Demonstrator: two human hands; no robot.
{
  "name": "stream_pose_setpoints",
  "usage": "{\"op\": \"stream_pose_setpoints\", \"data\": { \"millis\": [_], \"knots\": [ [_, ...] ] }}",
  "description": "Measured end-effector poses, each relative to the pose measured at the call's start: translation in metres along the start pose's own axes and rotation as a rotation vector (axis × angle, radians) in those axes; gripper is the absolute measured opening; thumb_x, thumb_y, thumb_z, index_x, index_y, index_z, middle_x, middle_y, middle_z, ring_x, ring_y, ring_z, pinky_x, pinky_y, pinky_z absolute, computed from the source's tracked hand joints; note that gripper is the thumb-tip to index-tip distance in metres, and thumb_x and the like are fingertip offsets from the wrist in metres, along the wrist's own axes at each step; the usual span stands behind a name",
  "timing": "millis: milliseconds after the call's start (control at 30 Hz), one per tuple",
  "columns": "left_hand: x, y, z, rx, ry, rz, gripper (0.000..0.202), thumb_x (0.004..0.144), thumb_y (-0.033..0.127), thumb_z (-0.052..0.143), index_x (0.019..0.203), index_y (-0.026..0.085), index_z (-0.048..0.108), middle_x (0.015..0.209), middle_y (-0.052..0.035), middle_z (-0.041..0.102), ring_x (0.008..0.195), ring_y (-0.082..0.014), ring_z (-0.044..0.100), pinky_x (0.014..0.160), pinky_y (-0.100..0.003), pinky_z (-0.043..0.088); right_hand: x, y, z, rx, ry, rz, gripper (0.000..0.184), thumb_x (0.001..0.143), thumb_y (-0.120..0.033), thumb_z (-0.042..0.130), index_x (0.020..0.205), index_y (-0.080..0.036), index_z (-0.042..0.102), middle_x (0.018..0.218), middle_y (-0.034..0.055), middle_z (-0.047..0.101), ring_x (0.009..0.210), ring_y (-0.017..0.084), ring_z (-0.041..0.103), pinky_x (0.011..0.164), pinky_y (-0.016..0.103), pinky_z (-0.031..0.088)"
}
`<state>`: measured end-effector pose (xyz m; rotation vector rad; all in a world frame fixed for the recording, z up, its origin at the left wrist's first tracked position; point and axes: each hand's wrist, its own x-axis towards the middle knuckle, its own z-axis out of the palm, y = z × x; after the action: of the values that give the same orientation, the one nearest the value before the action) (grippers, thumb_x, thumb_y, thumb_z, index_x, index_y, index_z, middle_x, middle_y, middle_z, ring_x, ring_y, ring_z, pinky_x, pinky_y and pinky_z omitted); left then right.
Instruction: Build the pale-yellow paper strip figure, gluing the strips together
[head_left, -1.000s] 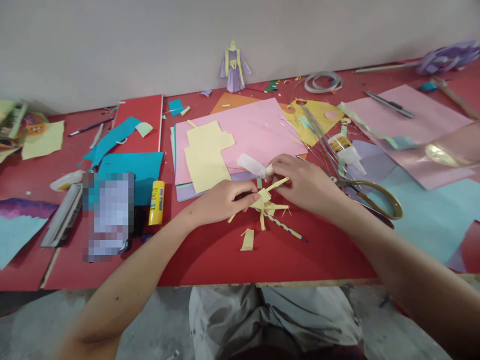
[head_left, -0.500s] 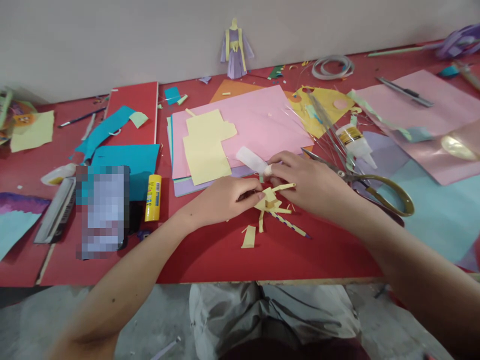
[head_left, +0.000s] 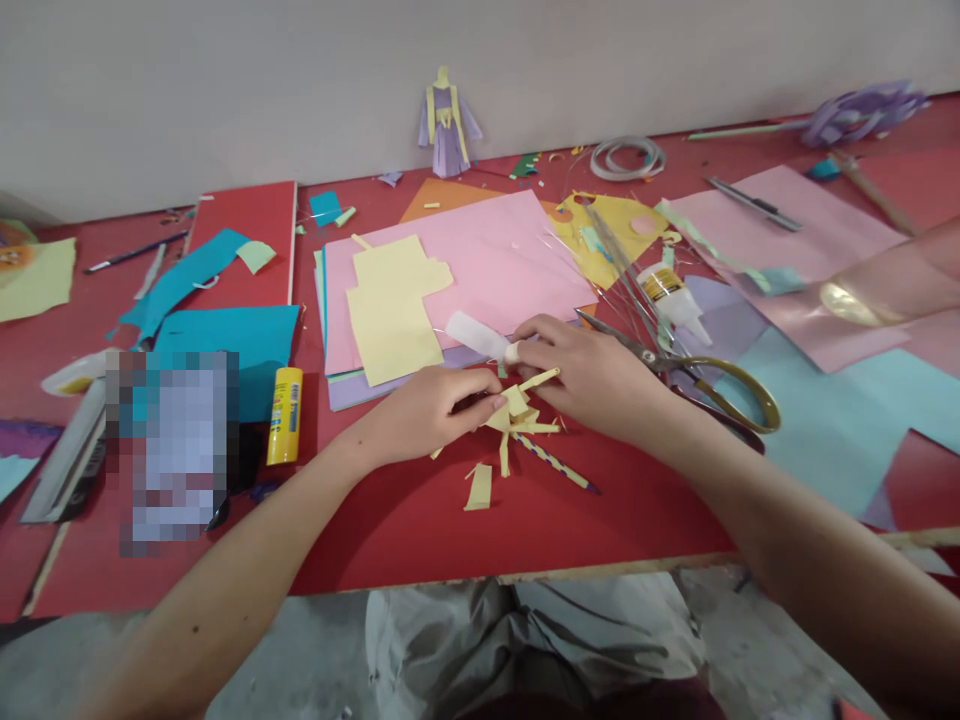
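Observation:
My left hand is closed, thumb and forefinger pinching a small folded pale-yellow paper piece with narrow arms sticking out. My right hand bends its fingers round the near end of a small white tube, just above the folded piece; the fingertips are partly hidden. A striped pencil lies against the paper piece and points toward the front right. Below it rests a loose yellow paper strip. Scissors with yellowish handles lie beside my right wrist.
Stacked coloured sheets, a pink one on top, lie behind my hands. A yellow glue stick stands left, near a blurred-out object. A white glue bottle lies right. A paper doll leans on the wall. Another person's forearm reaches in from the right.
The view has shifted, so the table's things appear further left and lower. More of the other person's forearm shows at right. My hands keep almost the same pose round the paper and tube.

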<state>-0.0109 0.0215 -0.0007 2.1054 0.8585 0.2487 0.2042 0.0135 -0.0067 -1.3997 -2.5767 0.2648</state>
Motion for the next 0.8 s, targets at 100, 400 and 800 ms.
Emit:
{"op": "stream_pose_setpoints", "data": {
  "millis": [100,400,800],
  "knots": [
    [0.0,0.0,0.0,0.001,0.002,-0.009,0.026,0.095,0.035,0.045,0.079,0.017,0.054,0.064,0.0045,0.048,0.059,-0.0083,0.043,0.058,-0.022,0.031,0.001,-0.001,0.002,0.006,0.027,0.005,0.019,0.084,-0.013,0.051,0.1,-0.02,0.06,0.106,0.0058,0.062,0.077,0.017,0.059,0.059,0.026,0.034],
    [0.002,0.002,0.001,-0.18,0.151,-0.054,0.028,0.095,0.036,0.046,0.076,0.016,0.055,0.064,0.0039,0.051,0.059,-0.0073,0.047,0.057,-0.02,0.035,0.001,-0.009,0.001,0.341,0.3,0.096,0.014,0.087,-0.015,0.051,0.099,-0.018,0.057,0.097,0.0076,0.063,0.087,0.02,0.06,0.072,0.029,0.043],
    [0.002,0.0,0.002,-0.351,0.184,-0.068,0.028,0.094,0.038,0.048,0.079,0.016,0.056,0.061,0.0044,0.052,0.056,-0.0057,0.049,0.053,-0.017,0.037,0.004,-0.014,-0.003,1.078,0.137,0.223,0.026,0.088,-0.041,0.056,0.084,-0.017,0.066,0.066,-0.002,0.053,0.06,0.009,0.047,0.055,0.022,0.038]
  ]
}}
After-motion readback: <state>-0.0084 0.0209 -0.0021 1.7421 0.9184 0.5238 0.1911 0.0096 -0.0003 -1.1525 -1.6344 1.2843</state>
